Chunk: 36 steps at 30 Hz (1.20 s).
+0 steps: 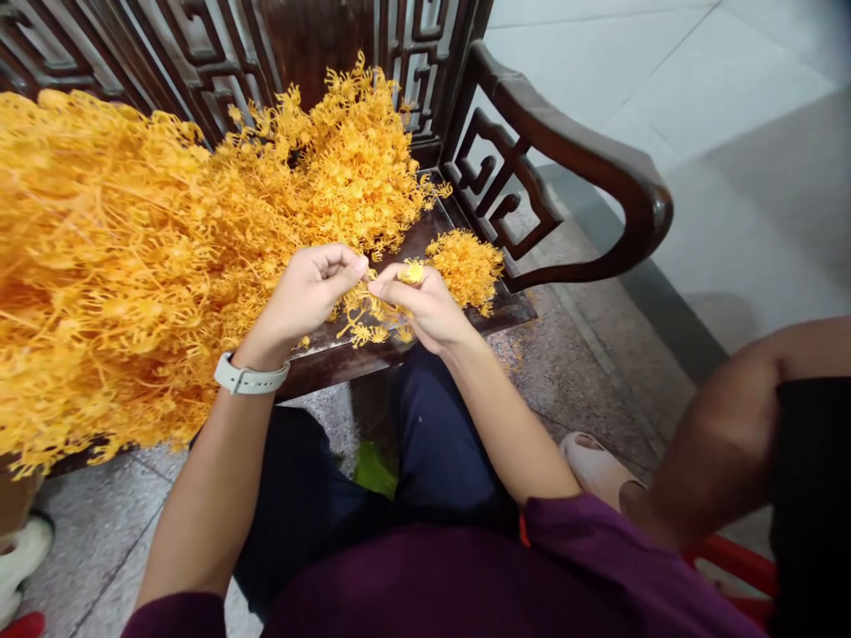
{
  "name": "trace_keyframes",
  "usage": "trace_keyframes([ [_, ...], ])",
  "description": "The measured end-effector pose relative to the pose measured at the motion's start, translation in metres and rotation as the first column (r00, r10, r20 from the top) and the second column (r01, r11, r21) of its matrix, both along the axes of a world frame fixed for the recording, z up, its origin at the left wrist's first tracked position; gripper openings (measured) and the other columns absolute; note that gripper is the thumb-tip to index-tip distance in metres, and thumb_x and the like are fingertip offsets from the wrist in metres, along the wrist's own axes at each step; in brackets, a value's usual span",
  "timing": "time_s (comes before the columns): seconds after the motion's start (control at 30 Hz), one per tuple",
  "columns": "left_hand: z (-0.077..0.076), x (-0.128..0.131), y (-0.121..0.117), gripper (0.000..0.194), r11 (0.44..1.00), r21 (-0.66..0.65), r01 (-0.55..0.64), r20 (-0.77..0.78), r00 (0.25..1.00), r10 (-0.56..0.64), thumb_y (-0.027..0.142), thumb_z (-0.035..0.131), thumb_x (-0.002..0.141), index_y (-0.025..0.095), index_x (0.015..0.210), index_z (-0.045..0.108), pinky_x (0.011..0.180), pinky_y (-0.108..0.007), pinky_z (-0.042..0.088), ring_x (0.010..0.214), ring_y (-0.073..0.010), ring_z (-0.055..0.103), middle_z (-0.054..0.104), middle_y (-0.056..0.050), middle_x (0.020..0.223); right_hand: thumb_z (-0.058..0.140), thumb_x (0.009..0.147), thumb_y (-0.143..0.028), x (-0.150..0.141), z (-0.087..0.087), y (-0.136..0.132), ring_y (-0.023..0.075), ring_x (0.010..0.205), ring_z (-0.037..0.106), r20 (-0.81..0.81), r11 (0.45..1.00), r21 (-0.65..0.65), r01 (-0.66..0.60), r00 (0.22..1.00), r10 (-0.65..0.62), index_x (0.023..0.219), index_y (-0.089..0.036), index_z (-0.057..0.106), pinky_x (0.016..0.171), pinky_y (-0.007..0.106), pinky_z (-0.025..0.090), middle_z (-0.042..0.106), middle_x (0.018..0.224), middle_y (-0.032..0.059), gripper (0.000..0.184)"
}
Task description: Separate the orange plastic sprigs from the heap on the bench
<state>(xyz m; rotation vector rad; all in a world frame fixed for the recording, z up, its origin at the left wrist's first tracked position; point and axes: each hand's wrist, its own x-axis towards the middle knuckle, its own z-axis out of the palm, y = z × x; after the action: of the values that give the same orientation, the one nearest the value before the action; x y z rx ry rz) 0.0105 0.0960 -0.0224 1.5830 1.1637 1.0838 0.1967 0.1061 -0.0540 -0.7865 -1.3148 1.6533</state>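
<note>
My left hand [323, 279], with a pale watch strap [251, 377] on its wrist, is closed in a pinch, its fingertips close to those of my right hand. What the left fingertips hold, if anything, is too small to make out. My right hand [429, 306] has thumb and finger pinched together, and a small yellow-orange plastic flower piece [413, 272] sits among its fingers. Loose flower sprigs [372, 332] lie on the bench seat just under both hands. A small heap of flower heads [466, 266] rests to the right of my right hand.
A large pile of yellow-orange plastic flower sprigs [133, 257] covers the left of the dark wooden bench [339, 368]. Its curved armrest [585, 159] stands at the right. Another person's bare leg [718, 434] is close on my right, near a red stool [737, 563].
</note>
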Motion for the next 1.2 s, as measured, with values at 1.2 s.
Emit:
trace_keyframes([
  [1.2, 0.015, -0.003, -0.016, 0.037, 0.998, -0.054, 0.045, -0.102, 0.993, -0.050, 0.049, 0.080, 0.088, 0.017, 0.069, 0.074, 0.050, -0.028, 0.026, 0.053, -0.0105, 0.039, 0.054, 0.000, 0.061, 0.081, 0.081, -0.064, 0.048, -0.028, 0.045, 0.0128, 0.070, 0.049, -0.158, 0.772, -0.264, 0.579, 0.763, -0.626, 0.097, -0.026, 0.071, 0.068, 0.028, 0.047, 0.056, 0.081, -0.0014, 0.042],
])
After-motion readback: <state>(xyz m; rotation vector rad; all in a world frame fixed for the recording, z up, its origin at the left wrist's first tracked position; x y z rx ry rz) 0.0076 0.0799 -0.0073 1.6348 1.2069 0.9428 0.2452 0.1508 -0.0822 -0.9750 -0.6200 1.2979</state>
